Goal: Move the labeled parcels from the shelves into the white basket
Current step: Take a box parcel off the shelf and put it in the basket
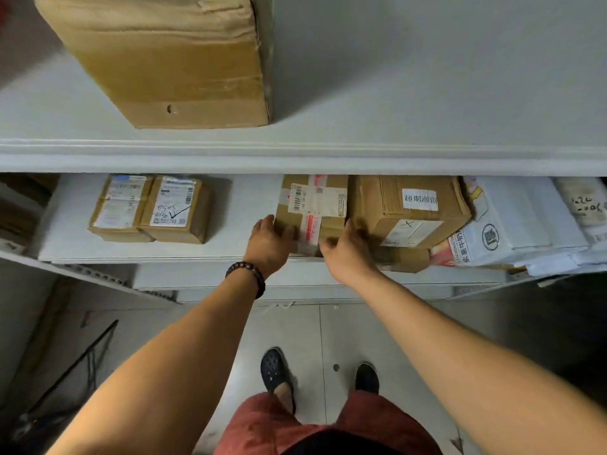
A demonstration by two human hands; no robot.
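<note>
My left hand [269, 239] is clamping the near left corner of the taped parcel [315, 208], thumb lying up its left side and fingers curling onto its front. My right hand [345, 249] is gripping the near right corner, thumb on the front and fingers wedging into the tight seam at 3 o'clock, though they are blurring there. The parcel is sitting at the front of the lower shelf [164, 252]. It is pressing flank to flank against the brown box [407, 205] at 3 o'clock, while bare shelf is lying open at 9 o'clock. The upper shelf lip [295, 156] is hanging close over it at 12 o'clock.

The parcel is showing a barcode label and red-and-white tape. The brown box is carrying a white sticker of Chinese characters I cannot read surely, and a label marked X. Far out at 9 o'clock, two small parcels [147, 210] are standing side by side; the right one is bearing handwritten "0505" and a tick. White mailers [525, 221] are piling at 3 o'clock, and a big carton [170, 57] is resting above at 11 o'clock.
</note>
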